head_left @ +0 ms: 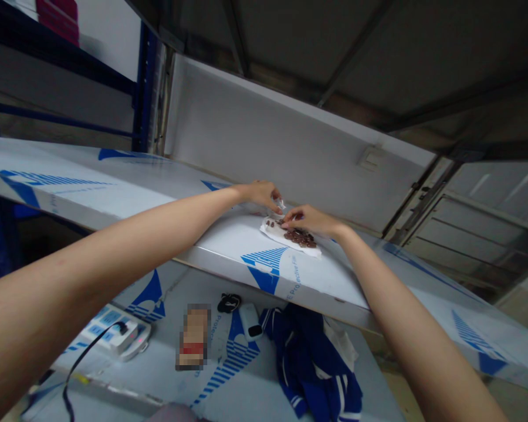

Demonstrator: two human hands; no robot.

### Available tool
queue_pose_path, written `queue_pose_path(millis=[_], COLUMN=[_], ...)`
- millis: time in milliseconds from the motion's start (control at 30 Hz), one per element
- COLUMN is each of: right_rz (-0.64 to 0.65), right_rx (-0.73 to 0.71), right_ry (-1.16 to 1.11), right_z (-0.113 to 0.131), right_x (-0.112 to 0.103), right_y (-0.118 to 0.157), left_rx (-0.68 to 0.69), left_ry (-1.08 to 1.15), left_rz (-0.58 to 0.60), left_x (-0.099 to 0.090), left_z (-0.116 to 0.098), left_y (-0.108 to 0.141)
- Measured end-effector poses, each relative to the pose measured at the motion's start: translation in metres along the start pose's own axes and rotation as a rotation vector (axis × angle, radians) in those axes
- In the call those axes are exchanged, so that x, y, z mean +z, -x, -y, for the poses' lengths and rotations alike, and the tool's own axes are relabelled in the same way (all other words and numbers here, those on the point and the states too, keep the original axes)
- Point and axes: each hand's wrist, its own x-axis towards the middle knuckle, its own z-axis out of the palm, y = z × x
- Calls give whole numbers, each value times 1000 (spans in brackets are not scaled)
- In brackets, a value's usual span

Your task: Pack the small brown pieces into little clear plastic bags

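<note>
A sheet of white paper [273,232] lies on the upper shelf with a heap of small dark brown bean-like pieces [300,237] on its right part. A few loose pieces sit apart at its left end. My left hand [263,194] is bent over the paper's far side, its fingers closed on a crumpled clear plastic piece [282,205], perhaps a small bag. Just right of it, my right hand [310,219] reaches down to the heap with thumb and fingertips pinched together. Whatever is between those fingertips is too small to make out.
The shelf [220,246] is covered in blue-printed protective film. Below it are a power strip [114,334] with a black cable, a blurred-out item [193,337], a pale blue device [250,321], a small black item [229,302] and a blue garment [308,357]. A dark panel [334,58] hangs overhead.
</note>
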Motion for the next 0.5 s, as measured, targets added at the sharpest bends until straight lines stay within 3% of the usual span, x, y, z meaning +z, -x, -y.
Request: queue_pose_path(millis=[100,233,500], right_rz=[-96,-319,-342], right_rx=[13,7,-8], right_ry=[11,-2,64], right_z=[-7,-16,-9], right_x=[-4,-11,-12], right_y=[1,-1,0], left_rx=[-4,7,108], left_ry=[-18,-19,37], left_rz=[8,33,40], left_x=[-1,-2,3], left_z=[-1,-6,-22], left_y=[2,4,4])
